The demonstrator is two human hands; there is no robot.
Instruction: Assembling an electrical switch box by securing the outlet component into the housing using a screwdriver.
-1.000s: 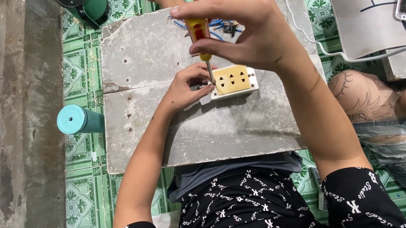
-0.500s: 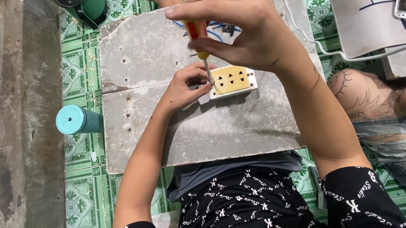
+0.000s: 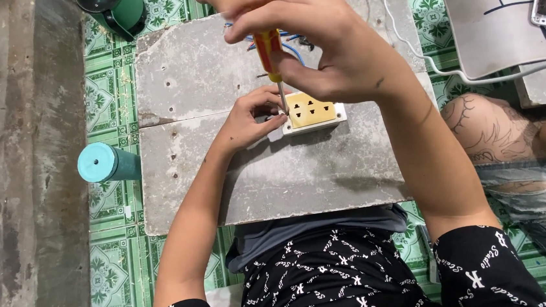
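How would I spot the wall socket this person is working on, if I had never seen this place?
Find the big grey slab lying on the green patterned floor in front of the seated person. Near its middle, beside the left hand and under the tip of the screwdriver held by the right hand, sits the socket. It is the only pale yellow block with a white rim there.

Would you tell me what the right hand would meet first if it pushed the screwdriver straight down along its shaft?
Probably the left edge of the yellow socket, where the screwdriver in the right hand points; the left hand sits beside it.
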